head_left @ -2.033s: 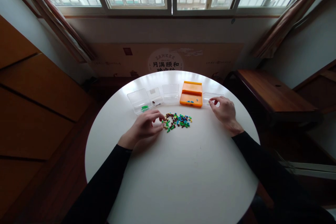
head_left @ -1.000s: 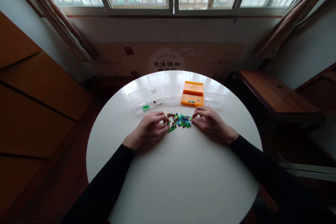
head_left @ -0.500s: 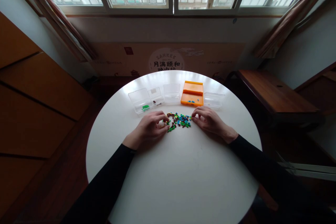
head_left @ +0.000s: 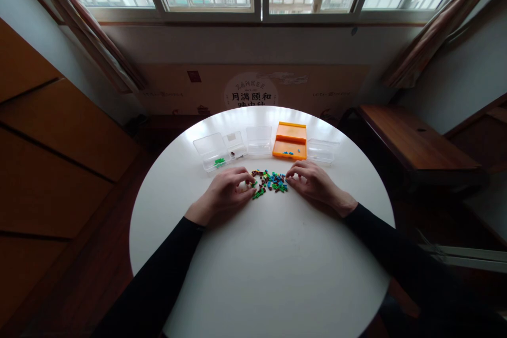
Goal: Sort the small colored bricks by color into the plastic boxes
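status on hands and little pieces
Left hand and right hand at opposite edges of loose pieces. Colours mixed. Orange box beyond them, not in the way.

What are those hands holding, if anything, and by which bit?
That can't be told: the left hand and right hand are at opposite sides of the pile of little pieces, and anything they hold is too small to make out.

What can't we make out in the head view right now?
Head view, all:
Left hand: hides whether it grips a piece.
Right hand: likewise.
Pile of small pieces: too tiny and overlapping to count.
Printed panel: lower characters hidden behind the table.
Left sleeve: cut off by bottom edge.
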Available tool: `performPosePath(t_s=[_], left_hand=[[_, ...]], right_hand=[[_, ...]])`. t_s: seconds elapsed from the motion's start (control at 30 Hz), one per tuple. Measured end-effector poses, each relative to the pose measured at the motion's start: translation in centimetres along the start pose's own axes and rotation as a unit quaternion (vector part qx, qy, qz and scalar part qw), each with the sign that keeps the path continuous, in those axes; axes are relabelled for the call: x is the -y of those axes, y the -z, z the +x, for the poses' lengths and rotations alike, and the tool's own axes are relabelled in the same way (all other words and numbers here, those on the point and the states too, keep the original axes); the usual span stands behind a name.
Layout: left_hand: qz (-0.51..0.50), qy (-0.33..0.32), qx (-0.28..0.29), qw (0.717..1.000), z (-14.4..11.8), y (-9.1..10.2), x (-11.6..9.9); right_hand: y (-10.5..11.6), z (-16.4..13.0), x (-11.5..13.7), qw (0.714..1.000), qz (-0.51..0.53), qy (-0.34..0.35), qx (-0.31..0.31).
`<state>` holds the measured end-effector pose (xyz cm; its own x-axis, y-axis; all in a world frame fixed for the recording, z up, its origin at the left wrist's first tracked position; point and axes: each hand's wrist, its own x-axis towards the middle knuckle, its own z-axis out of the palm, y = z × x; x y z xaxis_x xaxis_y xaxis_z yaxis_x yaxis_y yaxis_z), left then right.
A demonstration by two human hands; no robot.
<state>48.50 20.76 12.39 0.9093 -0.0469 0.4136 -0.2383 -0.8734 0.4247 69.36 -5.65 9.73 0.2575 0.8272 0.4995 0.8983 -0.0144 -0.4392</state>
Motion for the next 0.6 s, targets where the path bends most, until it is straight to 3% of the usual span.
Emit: performPosePath(t_s=[0.43,0.6], left_hand=[[0.02,0.013,0.007,1.0,-0.18,0.32,0.48],[0.052,0.041,-0.016,0.998,-0.17,0.28,0.72]], right_hand=[[0.0,-0.2,-0.37,1.0,0.027,0.013,0.009],[-0.09,-0.2,-0.32,1.0,0.014,0.004,0.002]])
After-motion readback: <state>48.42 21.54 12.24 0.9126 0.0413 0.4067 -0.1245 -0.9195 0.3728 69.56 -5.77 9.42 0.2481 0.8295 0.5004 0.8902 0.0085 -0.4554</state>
